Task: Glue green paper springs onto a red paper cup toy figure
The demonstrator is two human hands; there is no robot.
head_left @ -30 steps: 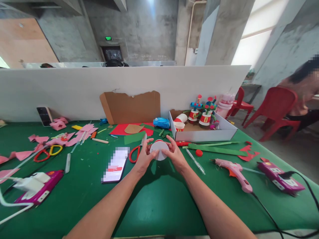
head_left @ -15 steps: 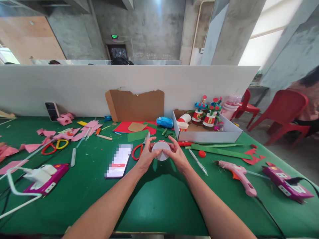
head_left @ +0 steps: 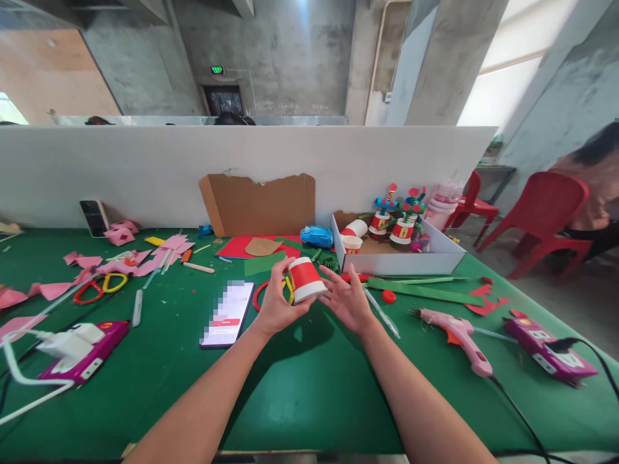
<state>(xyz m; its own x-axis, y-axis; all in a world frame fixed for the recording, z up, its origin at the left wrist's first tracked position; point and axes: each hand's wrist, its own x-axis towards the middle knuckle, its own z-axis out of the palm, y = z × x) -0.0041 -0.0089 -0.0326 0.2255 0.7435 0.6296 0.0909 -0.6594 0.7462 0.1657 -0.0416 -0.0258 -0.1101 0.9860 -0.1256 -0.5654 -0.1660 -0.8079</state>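
My left hand [head_left: 275, 303] grips a small paper cup [head_left: 305, 280], white with a red band, tilted on its side above the green table [head_left: 300, 393]. A bit of yellow shows at the cup's left side. Just right of the cup, my right hand [head_left: 347, 301] has its fingers spread, fingertips close to the cup's base without gripping it. Red-handled scissors [head_left: 264, 291] lie on the table behind my left hand, and a phone [head_left: 227, 314] lies to its left.
A white box [head_left: 401, 261] with decorated cups stands back right. A pink glue gun [head_left: 454, 338] and a purple power strip [head_left: 549, 348] lie right; another strip [head_left: 82, 354] lies left. Pink paper scraps [head_left: 120, 264] and cardboard [head_left: 258, 203] sit before a white partition. A person sits on a red chair [head_left: 549, 219].
The cup was held end-on by both hands; now it is lifted and turned sideways, showing its red band. My right hand has let go and opened.
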